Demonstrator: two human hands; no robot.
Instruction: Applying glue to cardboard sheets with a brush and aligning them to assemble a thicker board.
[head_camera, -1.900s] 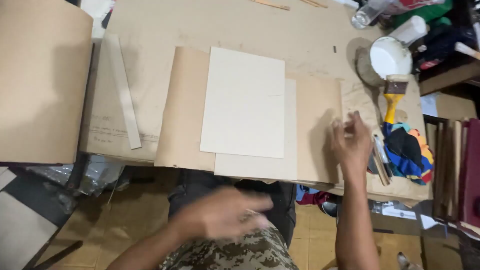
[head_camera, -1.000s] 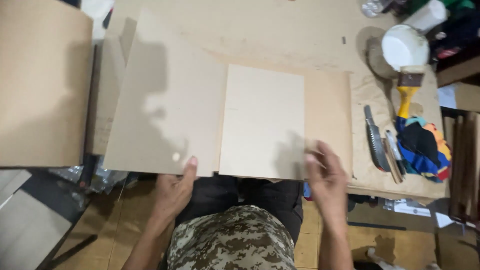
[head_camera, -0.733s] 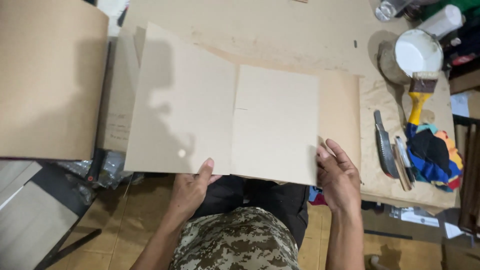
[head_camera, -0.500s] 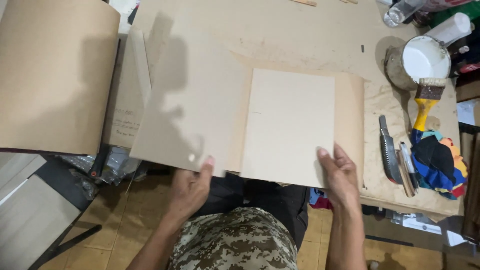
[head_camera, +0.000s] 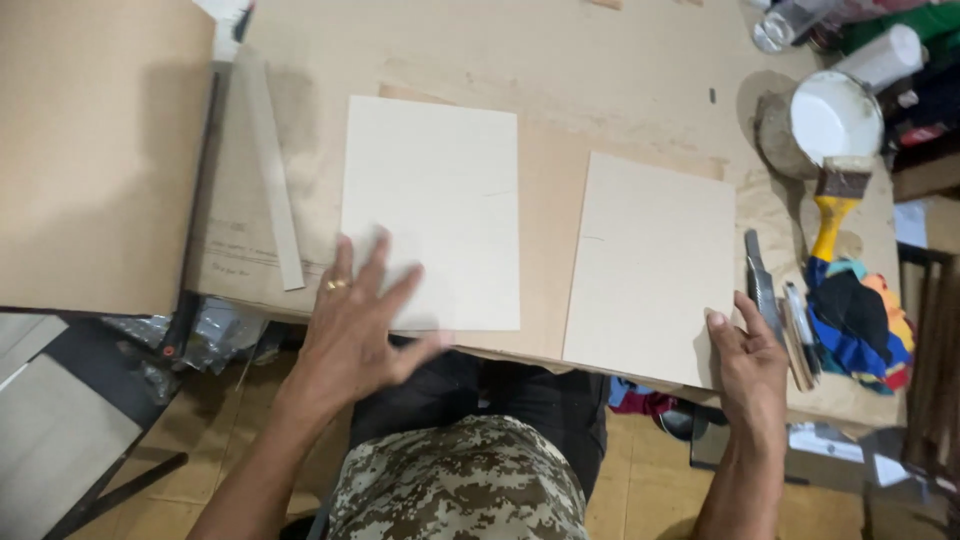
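Note:
Two pale rectangular boards lie side by side on a brown kraft sheet (head_camera: 545, 220) spread over the work table. My left hand (head_camera: 355, 325) lies flat with fingers spread on the lower left corner of the left board (head_camera: 435, 200). My right hand (head_camera: 748, 365) touches the lower right corner of the right board (head_camera: 650, 265), thumb on top at its edge. Both boards lie flat, with a strip of kraft sheet showing between them.
A large brown cardboard sheet (head_camera: 95, 150) lies at the left, a narrow strip (head_camera: 270, 185) beside it. At the right are a white bowl (head_camera: 835, 118), a yellow-handled brush (head_camera: 835, 205), a knife (head_camera: 758, 285), pens and a coloured cloth (head_camera: 860, 320). Bottles (head_camera: 880, 55) stand at the far right.
The folded kraft cover has been laid open and flat. A second pale board now lies on the left half, under my left hand. My right hand stays at the right board's corner.

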